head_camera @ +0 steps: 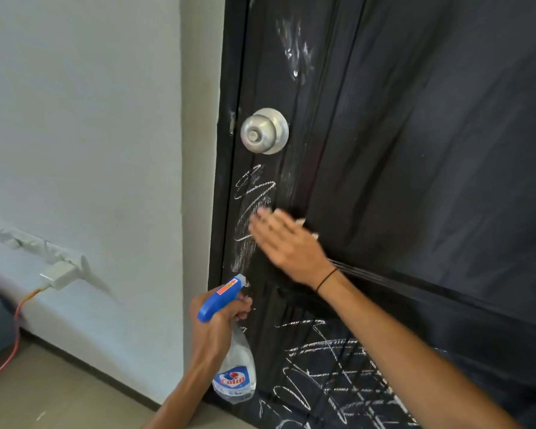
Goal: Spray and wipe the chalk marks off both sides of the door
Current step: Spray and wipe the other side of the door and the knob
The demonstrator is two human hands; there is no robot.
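1. Head view, nearest first: our left hand (220,320) has its grip closed round the neck of the spray bottle (234,370), a finger on the trigger and the blue nozzle pointing at the door (415,150) close by. No mist shows, so we cannot tell whether we are spraying right now.
2. Low on the door, beside the bottle, a dense patch of chalk scribble (331,376) looks untouched. We judge this the largest piece of work left on this face.
3. Higher up, our right hand (285,243) lies flat against the door with fingers straight. White edges of a cloth (302,222) peek out from under the palm, so the hand presses it rather than clutching it.
4. Just left of that hand, loops (254,187) of chalk under the knob (264,130) are partly smeared, which suggests wiping is under way there.
5. Farthest up, a faint smear (294,48) remains above the knob, and the wide panel to the right looks nearly clean.
6. We cannot see the door's other side, so we count that side as still to do. Overall we are less than halfway.
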